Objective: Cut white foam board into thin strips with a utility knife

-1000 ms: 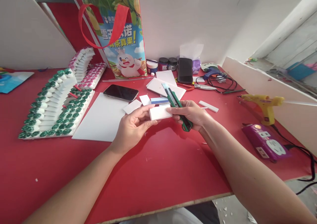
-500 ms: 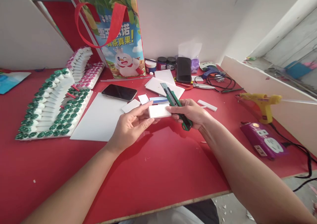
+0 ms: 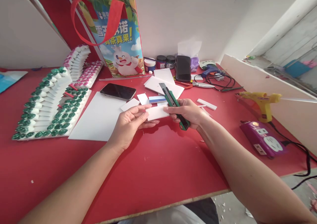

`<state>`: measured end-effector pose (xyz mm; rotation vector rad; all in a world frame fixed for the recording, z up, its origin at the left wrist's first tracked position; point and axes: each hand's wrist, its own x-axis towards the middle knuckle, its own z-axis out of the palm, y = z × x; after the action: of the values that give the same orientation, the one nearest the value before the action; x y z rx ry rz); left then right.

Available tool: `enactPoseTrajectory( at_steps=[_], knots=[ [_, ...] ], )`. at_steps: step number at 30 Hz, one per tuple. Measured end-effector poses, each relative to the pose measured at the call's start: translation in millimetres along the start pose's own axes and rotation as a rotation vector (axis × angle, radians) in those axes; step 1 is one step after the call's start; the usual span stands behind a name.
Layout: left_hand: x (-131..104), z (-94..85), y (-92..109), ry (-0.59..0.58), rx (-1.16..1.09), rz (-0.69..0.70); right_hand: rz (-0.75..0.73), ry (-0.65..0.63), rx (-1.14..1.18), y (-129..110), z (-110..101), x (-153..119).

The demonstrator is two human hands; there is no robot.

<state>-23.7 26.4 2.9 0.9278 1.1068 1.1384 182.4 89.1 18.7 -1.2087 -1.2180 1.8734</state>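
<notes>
Bridging left hand (image 3: 129, 121) and right hand (image 3: 189, 112): white piece (image 3: 156, 113)

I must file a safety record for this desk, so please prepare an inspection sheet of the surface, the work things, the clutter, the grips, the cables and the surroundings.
Surface: red tabletop, small white scrap at front left.
Job's things: white piece; green cutter, blade out, pointing away from the person.
Clutter: black phone, scissors, yellow glue gun, printed bag standing at the back.
Grips: left grip holds the white piece's left end; right grip holds the cutter, thumb at the piece's right end.
Cables: black cable by the purple box, at the right edge.
Surroundings: pale wall behind; white bits on the floor.
</notes>
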Motion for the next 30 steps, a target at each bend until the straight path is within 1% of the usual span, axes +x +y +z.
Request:
enactPoseTrajectory(
  at_steps=[6, 12, 17, 23, 27, 30],
  knots=[
    [0.6, -0.6, -0.1, -0.010, 0.024, -0.034, 0.028, -0.012, -0.011, 0.1, -0.6, 0.9],
    [0.3, 0.0, 1.0, -0.013, 0.000, -0.057, 0.064, -0.035, -0.012, -2.5, -1.0, -0.7],
    [0.1, 0.2, 0.2, -0.004, -0.007, -0.059, 0.062, -0.053, -0.006, -3.6, -0.4, -0.6],
    [-0.4, 0.5, 0.2, -0.008, -0.003, -0.061, 0.058, -0.041, -0.004, -3.9, 0.1, -0.8],
    [-1.2, 0.9, 1.8, -0.050, 0.066, -0.056, 0.066, -0.046, -0.034, -2.3, -1.9, -0.1],
    [-0.7, -1.3, 0.1, -0.036, 0.188, -0.007, 0.072, -0.064, -0.044, -1.8, -3.3, 1.0]
  ],
)
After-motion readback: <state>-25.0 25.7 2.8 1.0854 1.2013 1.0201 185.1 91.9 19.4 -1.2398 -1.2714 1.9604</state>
